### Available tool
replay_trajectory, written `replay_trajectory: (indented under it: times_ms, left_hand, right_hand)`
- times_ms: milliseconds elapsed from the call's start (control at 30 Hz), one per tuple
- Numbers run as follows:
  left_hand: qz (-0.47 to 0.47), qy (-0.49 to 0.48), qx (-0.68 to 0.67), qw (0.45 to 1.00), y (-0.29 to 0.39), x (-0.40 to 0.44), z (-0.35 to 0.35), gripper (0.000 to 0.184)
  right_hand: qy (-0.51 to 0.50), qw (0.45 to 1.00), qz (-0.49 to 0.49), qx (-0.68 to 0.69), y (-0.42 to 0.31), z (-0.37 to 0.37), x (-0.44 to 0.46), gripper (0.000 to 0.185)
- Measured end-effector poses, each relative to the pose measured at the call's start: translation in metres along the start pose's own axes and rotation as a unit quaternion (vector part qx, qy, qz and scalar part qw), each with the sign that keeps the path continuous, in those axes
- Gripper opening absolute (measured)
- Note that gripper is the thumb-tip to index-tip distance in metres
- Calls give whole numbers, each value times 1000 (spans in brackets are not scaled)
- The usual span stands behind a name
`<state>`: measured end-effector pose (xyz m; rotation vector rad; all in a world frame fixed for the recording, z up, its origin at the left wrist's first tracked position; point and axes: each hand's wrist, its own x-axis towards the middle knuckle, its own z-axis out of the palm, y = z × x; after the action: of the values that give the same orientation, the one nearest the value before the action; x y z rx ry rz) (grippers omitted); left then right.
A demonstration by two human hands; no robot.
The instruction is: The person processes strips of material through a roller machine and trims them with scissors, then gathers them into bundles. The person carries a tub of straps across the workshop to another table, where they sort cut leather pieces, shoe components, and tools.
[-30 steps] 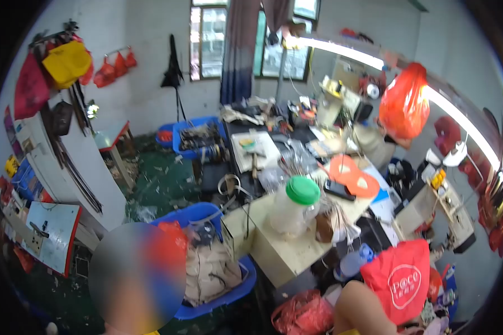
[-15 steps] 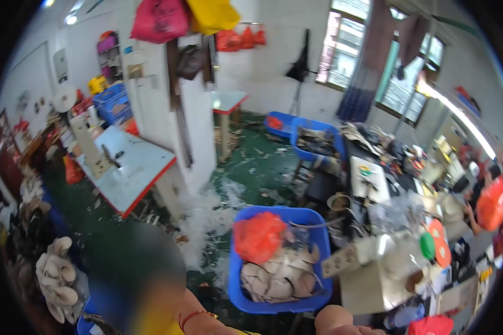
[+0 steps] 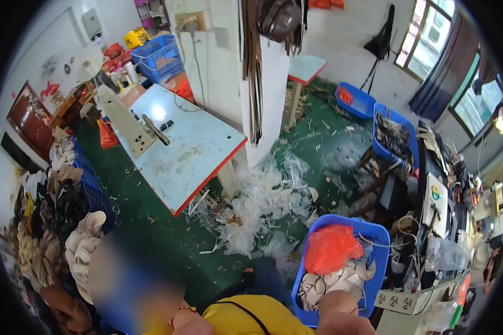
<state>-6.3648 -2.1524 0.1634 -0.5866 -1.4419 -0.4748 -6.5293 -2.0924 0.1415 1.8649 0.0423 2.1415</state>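
My left hand point(image 3: 191, 324) is at the bottom edge, left of my yellow top, with a red bracelet at the wrist. A blurred patch sits beside it, and its fingers do not show. Farther right, my right hand point(image 3: 343, 317) appears partly at the lower frame edge, in front of a blue bin point(image 3: 298, 279). Its fingers are cut off or hidden, so what it holds cannot be made out. Inside the bin are beige curved pieces point(image 3: 332, 285) and a crumpled red plastic bag point(image 3: 332, 249).
A light-blue table point(image 3: 198, 151) with red edging bears a sewing machine point(image 3: 126, 120). Clear plastic scraps point(image 3: 257, 206) litter the green floor. Piled pieces point(image 3: 84, 251) line the left side; a cluttered workbench point(image 3: 433, 206) stands right. Another blue bin point(image 3: 411, 134) is at the back.
The view has turned left and down, so the table, bin and workbench sit farther right. More of my yellow top shows. Both hands stay low in the picture.
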Motion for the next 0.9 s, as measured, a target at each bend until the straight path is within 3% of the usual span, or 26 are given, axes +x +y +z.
replay_trajectory:
  times_ms: [33, 100, 133, 200, 267, 300, 367, 467, 567, 600, 733, 833, 867, 900]
  left_hand:
    - [18, -50, -15, 998, -16, -4, -14, 5]
    - [-40, -23, 34, 998, -40, -21, -23, 5]
    - [-70, -8, 53, 996, -53, -31, -24, 5]
    - [-130, -10, 92, 987, -86, -48, -24, 5]
    - [-172, -42, 129, 976, -137, -58, -20, 7]
    - [-204, -83, 136, 966, -170, -68, -20, 8]
    - [-259, -176, 150, 938, -243, -89, -23, 12]
    - [-344, -328, 172, 863, -359, -96, -3, 21]
    - [-359, -423, 128, 822, -451, -118, 23, 26]
    - [-363, -452, 107, 808, -474, -127, 34, 27]
    - [-379, -566, 45, 731, -548, -171, 65, 32]
    - [-377, -633, -21, 676, -604, -204, 94, 36]
    - [-372, -649, -39, 663, -625, -215, 107, 36]
    - [-366, -664, -56, 649, -646, -227, 121, 36]
  right_hand:
    - [-21, 996, 66, -49, 5, -11, -15, 37]
    - [-65, 954, 199, -215, 5, -43, -43, 48]
    - [-102, 905, 264, -318, 9, -59, -54, 48]
    - [-154, 710, 382, -571, 25, -101, -76, 30]
    - [-75, 663, 344, -661, 55, -157, -105, 30]
    - [16, 731, 245, -636, 76, -193, -123, 33]
    - [184, 572, 380, -703, 96, -247, -146, 39]
    - [422, 531, 458, -575, 135, -307, -161, 38]
    - [320, 484, 479, -659, 152, -332, -162, 29]
    - [324, 494, 476, -652, 150, -340, -164, 20]
    - [400, 377, 526, -649, 140, -367, -182, 17]
    - [570, 351, 523, -528, 131, -394, -244, 19]
    - [620, 396, 510, -447, 106, -413, -303, 22]
    - [632, 304, 523, -484, 144, -414, -288, 29]
